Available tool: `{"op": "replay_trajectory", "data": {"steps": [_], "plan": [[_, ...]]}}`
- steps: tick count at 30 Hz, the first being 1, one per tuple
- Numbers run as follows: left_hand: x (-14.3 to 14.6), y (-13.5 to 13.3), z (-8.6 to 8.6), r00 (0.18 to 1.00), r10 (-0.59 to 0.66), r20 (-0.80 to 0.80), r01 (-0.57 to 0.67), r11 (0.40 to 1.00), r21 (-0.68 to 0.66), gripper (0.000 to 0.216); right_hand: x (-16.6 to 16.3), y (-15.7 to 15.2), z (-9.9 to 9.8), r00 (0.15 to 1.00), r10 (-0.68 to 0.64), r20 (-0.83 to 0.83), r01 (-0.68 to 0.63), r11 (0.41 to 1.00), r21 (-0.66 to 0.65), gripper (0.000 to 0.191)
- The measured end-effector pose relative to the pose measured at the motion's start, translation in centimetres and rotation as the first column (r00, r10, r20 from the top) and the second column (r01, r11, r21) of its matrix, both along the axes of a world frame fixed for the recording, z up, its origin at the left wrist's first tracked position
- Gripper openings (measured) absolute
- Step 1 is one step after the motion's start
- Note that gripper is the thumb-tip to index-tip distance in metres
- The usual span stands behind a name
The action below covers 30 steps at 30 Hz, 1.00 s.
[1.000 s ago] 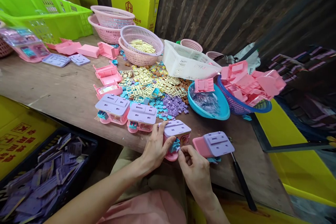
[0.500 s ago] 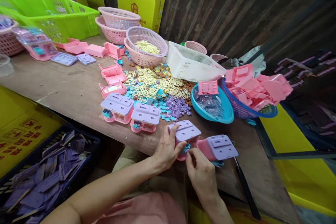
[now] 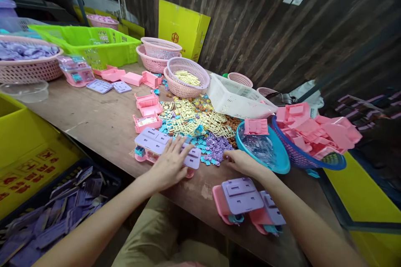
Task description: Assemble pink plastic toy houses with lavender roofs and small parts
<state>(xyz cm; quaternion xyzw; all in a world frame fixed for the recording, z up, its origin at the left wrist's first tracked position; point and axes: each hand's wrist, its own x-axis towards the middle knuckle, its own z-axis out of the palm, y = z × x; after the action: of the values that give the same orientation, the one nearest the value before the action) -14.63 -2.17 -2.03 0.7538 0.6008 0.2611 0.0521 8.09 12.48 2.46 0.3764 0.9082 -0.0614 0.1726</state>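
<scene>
My left hand [image 3: 171, 162] lies with fingers spread over two toy pieces side by side, each with a lilac slotted top. The left piece [image 3: 150, 139] shows a pink base and a blue part on its side; my hand partly covers the right piece [image 3: 192, 158]. My right hand [image 3: 242, 162] is at the right edge of a heap of small purple parts [image 3: 218, 146], its fingers curled together; whatever is between them is hidden. Two more lilac-topped toy pieces, a nearer one [image 3: 242, 196] and one partly behind my forearm [image 3: 272, 208], stand by the table's front edge.
Cream frames [image 3: 184, 119] and small blue tiles [image 3: 205, 150] lie beyond the hands. A turquoise basin [image 3: 283, 162] of clear plastic parts and a blue basket [image 3: 313, 160] of pink parts stand right. Left is a green crate [image 3: 122, 54]; below, a dark crate holds lilac panels [image 3: 56, 217].
The toy piece that both hands held stands released near the table's front edge. My left hand has moved left onto the other pieces, my right hand forward to the purple heap. The view has tilted up.
</scene>
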Motion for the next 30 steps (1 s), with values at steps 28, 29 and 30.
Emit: {"op": "replay_trajectory", "data": {"steps": [28,29,30], "plan": [[1.7,-0.5,-0.8,0.766,0.320,0.558,-0.223,0.946,-0.236,0.038,-5.2,-13.7,-1.6,0.728,-0.119,-0.675,0.090,0.993,-0.078,0.020],[1.8,-0.6,-0.6,0.771,0.324,0.549,-0.228,0.944,-0.237,0.039,-5.3,-13.8,-1.8,0.726,-0.136,-0.674,0.100,0.991,-0.091,0.020],[1.8,-0.6,-0.5,0.775,0.326,0.541,-0.231,0.943,-0.239,0.040,-5.3,-13.7,-1.8,0.727,-0.150,-0.670,0.108,0.989,-0.105,0.020]]}}
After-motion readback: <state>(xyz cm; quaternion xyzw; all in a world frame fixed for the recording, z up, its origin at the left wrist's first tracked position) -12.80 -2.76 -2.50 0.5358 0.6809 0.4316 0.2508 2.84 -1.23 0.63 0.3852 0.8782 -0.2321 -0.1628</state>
